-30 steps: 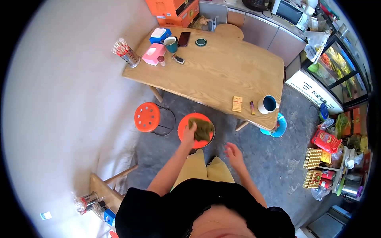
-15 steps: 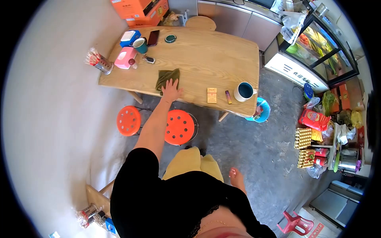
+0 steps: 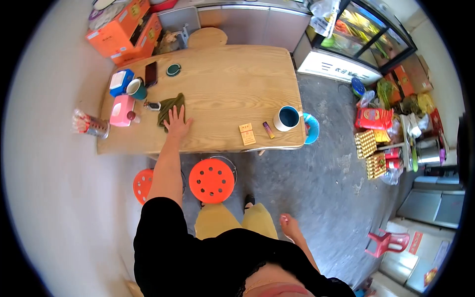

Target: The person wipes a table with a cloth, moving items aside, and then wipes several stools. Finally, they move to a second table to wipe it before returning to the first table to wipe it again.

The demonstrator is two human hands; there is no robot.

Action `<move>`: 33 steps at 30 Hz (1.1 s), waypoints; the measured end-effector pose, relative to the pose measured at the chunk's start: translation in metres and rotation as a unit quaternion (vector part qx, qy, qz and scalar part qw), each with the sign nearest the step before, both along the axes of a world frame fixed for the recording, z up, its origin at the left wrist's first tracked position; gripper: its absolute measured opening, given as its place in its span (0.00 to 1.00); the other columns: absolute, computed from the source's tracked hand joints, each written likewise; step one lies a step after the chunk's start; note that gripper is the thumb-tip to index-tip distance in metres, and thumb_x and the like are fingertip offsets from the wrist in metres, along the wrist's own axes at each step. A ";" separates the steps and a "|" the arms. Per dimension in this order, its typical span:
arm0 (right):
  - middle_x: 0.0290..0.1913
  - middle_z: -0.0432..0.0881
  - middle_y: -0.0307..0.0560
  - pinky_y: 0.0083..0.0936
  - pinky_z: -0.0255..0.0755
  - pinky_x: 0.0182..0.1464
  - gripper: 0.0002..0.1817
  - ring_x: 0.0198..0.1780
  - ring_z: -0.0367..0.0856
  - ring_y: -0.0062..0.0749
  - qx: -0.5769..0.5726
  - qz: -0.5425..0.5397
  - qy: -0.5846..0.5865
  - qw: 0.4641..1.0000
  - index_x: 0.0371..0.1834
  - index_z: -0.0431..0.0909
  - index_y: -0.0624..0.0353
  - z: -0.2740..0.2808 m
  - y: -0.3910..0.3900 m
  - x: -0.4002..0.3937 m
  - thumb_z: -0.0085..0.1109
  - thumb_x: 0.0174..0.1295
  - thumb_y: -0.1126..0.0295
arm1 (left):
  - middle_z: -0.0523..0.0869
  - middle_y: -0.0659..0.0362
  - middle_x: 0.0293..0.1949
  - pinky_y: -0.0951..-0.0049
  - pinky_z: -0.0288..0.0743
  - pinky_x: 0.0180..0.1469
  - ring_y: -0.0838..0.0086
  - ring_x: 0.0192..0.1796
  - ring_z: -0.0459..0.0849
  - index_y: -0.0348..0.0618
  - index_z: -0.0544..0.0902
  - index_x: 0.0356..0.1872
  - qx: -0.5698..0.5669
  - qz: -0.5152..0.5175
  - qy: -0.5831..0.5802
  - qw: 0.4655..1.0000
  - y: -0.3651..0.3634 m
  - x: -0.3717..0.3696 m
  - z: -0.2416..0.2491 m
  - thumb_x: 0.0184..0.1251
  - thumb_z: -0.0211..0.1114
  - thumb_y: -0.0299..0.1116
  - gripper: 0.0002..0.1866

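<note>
My left hand (image 3: 177, 123) lies flat with its fingers spread, pressing on a dark green cloth (image 3: 170, 106) on the wooden table (image 3: 232, 84). A small key fob (image 3: 154, 106) lies just left of the cloth. My right hand (image 3: 287, 223) hangs low beside my body, away from the table, with its fingers curled in; nothing shows in it. Near the table's front right are a yellow cigarette pack (image 3: 247, 134), a purple lighter (image 3: 268, 129) and a white mug (image 3: 287, 119) with a dark blue inside.
On the table's left are a pink box (image 3: 121, 111), a blue tissue box (image 3: 120, 82), a teal cup (image 3: 137, 90), a phone (image 3: 151, 74) and a chopstick holder (image 3: 96, 127). Two orange stools (image 3: 212, 181) stand at the front edge. A blue bin (image 3: 311, 128) sits at the right.
My left hand and the cloth have moved left and farther from me across the table, closer to the key fob. My view has shifted. The right hand still hangs at my side.
</note>
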State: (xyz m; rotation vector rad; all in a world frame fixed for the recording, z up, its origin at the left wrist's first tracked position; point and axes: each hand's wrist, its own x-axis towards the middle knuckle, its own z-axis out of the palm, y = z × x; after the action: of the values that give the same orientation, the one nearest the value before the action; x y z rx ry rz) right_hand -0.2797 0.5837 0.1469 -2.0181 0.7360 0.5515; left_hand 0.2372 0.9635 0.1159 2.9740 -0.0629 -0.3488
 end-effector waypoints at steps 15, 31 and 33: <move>0.44 0.87 0.56 0.33 0.78 0.48 0.20 0.45 0.87 0.41 0.033 -0.060 -0.003 0.998 0.61 0.77 0.60 0.001 0.165 -0.045 0.55 0.71 0.61 | 0.61 0.59 0.77 0.41 0.50 0.72 0.61 0.79 0.55 0.52 0.62 0.76 -0.095 -0.287 -0.168 0.938 -0.081 -0.151 -0.009 0.72 0.59 0.38 0.32; 0.62 0.74 0.65 0.45 0.71 0.61 0.29 0.61 0.75 0.61 -0.165 0.055 -0.246 0.953 0.68 0.64 0.64 0.054 -0.056 0.170 0.59 0.64 0.70 | 0.49 0.64 0.81 0.35 0.49 0.74 0.62 0.82 0.46 0.58 0.54 0.79 -0.040 -0.169 0.047 0.984 -0.167 -0.088 0.007 0.75 0.55 0.37 0.34; 0.65 0.69 0.66 0.45 0.71 0.63 0.35 0.64 0.72 0.62 -0.183 0.070 -0.269 0.943 0.70 0.60 0.65 0.089 -0.071 0.229 0.63 0.59 0.72 | 0.47 0.64 0.82 0.36 0.49 0.74 0.62 0.82 0.44 0.59 0.54 0.79 -0.030 -0.162 0.056 0.985 -0.163 -0.082 0.012 0.75 0.55 0.37 0.34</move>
State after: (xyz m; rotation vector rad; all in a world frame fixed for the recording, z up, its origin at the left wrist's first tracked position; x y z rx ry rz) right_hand -0.0509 0.5130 0.2356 -2.4268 0.3760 -0.0860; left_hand 0.1556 0.8009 0.1278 2.8736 -0.5375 -0.5395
